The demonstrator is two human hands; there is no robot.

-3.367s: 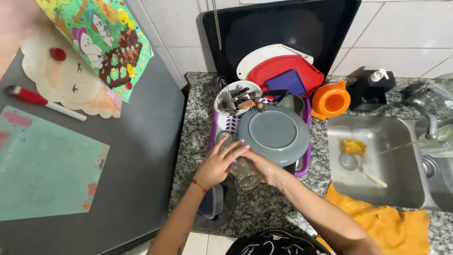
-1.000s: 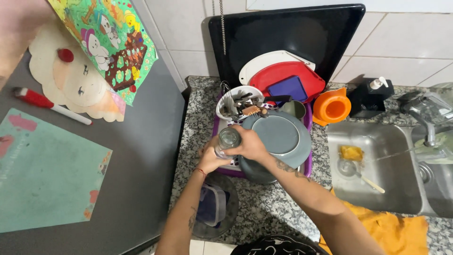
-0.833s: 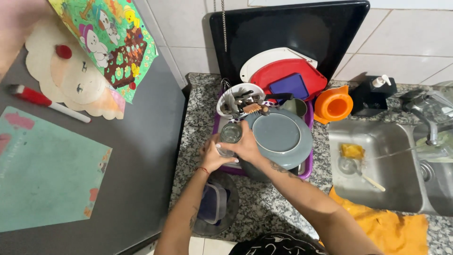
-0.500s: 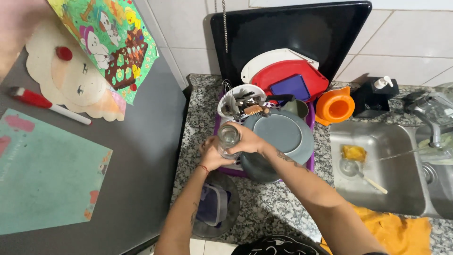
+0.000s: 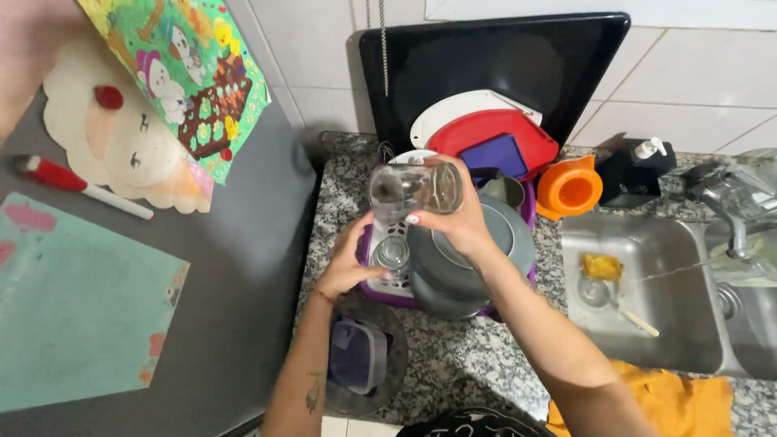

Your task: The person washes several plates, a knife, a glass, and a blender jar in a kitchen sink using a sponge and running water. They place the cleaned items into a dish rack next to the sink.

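My right hand point(image 5: 453, 222) grips a clear drinking glass point(image 5: 413, 190), held sideways above the purple dish rack point(image 5: 388, 293). Lower down, my left hand point(image 5: 350, 260) rests on a second, smaller clear glass point(image 5: 392, 252) that stands in the rack's white basket. A grey plate point(image 5: 477, 259) leans in the rack just right of both hands, partly hidden by my right wrist. Behind it stand a red plate point(image 5: 494, 129), a white plate point(image 5: 453, 109) and a blue lid point(image 5: 494, 154).
A grey fridge side point(image 5: 235, 267) with drawings and a red marker lies at left. An orange cup point(image 5: 569, 188) and a dark soap dispenser point(image 5: 635, 170) stand before the steel sink point(image 5: 639, 291). A lidded container point(image 5: 356, 356) sits near; an orange cloth point(image 5: 672, 396) lies at right.
The glass has risen from the counter beside the rack to above it and is now tipped sideways in my right hand. My left hand has dropped onto the smaller glass in the basket.
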